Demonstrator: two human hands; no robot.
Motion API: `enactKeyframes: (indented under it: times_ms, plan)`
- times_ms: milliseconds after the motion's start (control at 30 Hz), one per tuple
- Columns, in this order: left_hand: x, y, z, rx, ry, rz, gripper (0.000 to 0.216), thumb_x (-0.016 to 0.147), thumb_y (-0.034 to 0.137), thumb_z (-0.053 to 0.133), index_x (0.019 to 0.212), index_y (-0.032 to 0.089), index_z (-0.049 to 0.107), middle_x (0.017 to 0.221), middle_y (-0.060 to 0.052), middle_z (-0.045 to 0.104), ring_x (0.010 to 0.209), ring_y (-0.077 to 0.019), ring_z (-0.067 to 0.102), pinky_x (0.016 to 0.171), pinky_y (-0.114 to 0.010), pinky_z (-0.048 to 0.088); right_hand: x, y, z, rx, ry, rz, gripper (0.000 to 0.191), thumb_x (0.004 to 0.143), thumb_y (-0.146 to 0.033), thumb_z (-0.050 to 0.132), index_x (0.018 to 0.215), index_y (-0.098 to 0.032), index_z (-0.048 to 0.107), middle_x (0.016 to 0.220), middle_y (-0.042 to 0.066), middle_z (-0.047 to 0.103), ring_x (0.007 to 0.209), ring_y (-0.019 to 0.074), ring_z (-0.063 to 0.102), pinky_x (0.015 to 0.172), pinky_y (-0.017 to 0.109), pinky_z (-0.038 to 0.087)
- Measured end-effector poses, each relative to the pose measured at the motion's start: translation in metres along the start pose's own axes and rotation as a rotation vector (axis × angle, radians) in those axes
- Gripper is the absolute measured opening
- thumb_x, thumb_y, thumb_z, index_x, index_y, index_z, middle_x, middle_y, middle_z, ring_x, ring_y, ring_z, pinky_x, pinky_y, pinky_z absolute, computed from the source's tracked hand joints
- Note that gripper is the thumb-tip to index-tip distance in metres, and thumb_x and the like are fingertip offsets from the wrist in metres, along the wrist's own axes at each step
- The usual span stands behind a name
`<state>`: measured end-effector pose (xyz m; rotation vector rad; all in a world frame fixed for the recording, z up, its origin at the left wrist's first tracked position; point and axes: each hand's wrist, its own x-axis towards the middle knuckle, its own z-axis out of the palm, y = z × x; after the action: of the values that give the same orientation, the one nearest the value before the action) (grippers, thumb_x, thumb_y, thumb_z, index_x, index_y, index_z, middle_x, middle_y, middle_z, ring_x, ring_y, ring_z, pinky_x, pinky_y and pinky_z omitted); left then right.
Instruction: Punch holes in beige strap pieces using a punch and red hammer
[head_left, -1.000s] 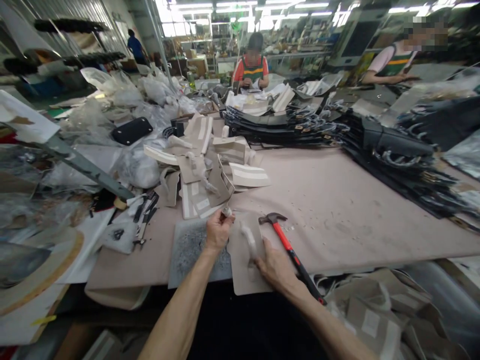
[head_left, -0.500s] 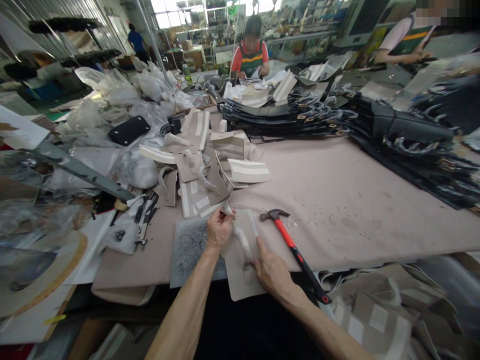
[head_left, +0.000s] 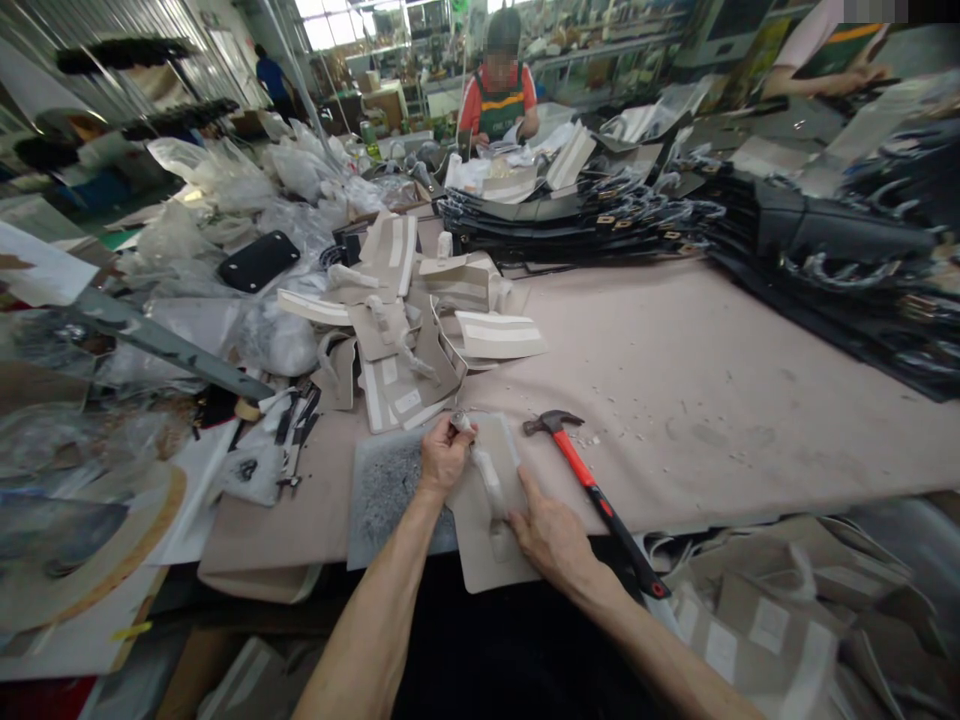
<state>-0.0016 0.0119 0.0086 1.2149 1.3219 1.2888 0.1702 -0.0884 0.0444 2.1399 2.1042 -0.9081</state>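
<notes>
A beige bag panel (head_left: 480,555) lies at the table's front edge, partly over a grey speckled board (head_left: 386,480). A handle wrapped in whitish film (head_left: 489,480) runs along it. My left hand (head_left: 444,452) is closed, pinching the upper end of that handle between thumb and fingers. Along the panel's right edge, my right hand (head_left: 551,528) grips it, thumb on top near the handle's lower end; its underside fingers are hidden. To the right lies a claw hammer (head_left: 574,460) with a red and black grip, touched by neither hand.
Similar beige panels (head_left: 405,340) are heaped beyond my hands, more (head_left: 772,620) piled low at right. Stacked black bag pieces (head_left: 570,225) line the far side. Small tools (head_left: 296,430) and plastic bags (head_left: 270,330) sit at left. A co-worker (head_left: 499,90) sits across the table.
The view has shifted slightly. My left hand still pinches the handle's end, which now stands a little clearer above the fingers. My right hand keeps its hold on the panel.
</notes>
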Motion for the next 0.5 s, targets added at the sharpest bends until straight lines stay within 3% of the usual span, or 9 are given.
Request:
enactKeyframes:
  times_ms: [167, 267, 367, 433, 500]
  plan:
    - [0.000, -0.001, 0.001, -0.008, 0.001, 0.003, 0.019, 0.076, 0.030, 0.071, 0.089, 0.017, 0.067, 0.083, -0.003, 0.072, 0.077, -0.0156, 0.066, 0.073, -0.025, 0.051, 0.002, 0.021, -0.007, 0.060, 0.084, -0.004, 0.065, 0.097, -0.043, 0.050, 0.150, -0.011, 0.034, 0.090, 0.011, 0.072, 0.087, 0.0273, 0.069, 0.078, 0.035, 0.046]
    - [0.000, -0.001, 0.001, 0.016, -0.002, 0.019, 0.017, 0.076, 0.029, 0.071, 0.087, 0.017, 0.066, 0.083, -0.004, 0.072, 0.077, -0.0163, 0.067, 0.073, -0.026, 0.052, 0.006, 0.046, -0.017, 0.054, 0.238, 0.018, 0.055, 0.097, -0.041, 0.049, 0.144, -0.012, 0.042, 0.097, 0.010, 0.068, 0.088, 0.0248, 0.066, 0.078, 0.034, 0.045]
    - [0.000, -0.003, 0.002, 0.051, -0.010, 0.033, 0.016, 0.076, 0.029, 0.071, 0.086, 0.018, 0.067, 0.083, -0.004, 0.073, 0.078, -0.0169, 0.068, 0.073, -0.026, 0.052, 0.010, 0.073, -0.025, -0.107, 0.386, 0.048, 0.049, 0.096, -0.040, 0.051, 0.136, -0.010, 0.049, 0.108, 0.015, 0.063, 0.095, 0.0274, 0.061, 0.080, 0.035, 0.044]
    - [0.001, -0.005, 0.002, 0.067, -0.013, 0.037, 0.015, 0.076, 0.028, 0.070, 0.087, 0.018, 0.067, 0.084, -0.004, 0.073, 0.079, -0.0175, 0.068, 0.074, -0.026, 0.052, 0.012, 0.088, -0.028, -0.215, 0.394, 0.074, 0.044, 0.095, -0.040, 0.054, 0.126, -0.009, 0.055, 0.108, 0.018, 0.060, 0.097, 0.0290, 0.059, 0.081, 0.036, 0.042]
    - [0.000, -0.007, 0.002, 0.090, -0.011, 0.046, 0.015, 0.076, 0.027, 0.070, 0.088, 0.018, 0.067, 0.084, -0.005, 0.074, 0.079, -0.0179, 0.069, 0.074, -0.027, 0.052, 0.014, 0.097, -0.028, -0.222, 0.315, 0.083, 0.033, 0.094, -0.037, 0.054, 0.114, -0.011, 0.058, 0.103, 0.016, 0.060, 0.094, 0.0272, 0.058, 0.079, 0.035, 0.041]
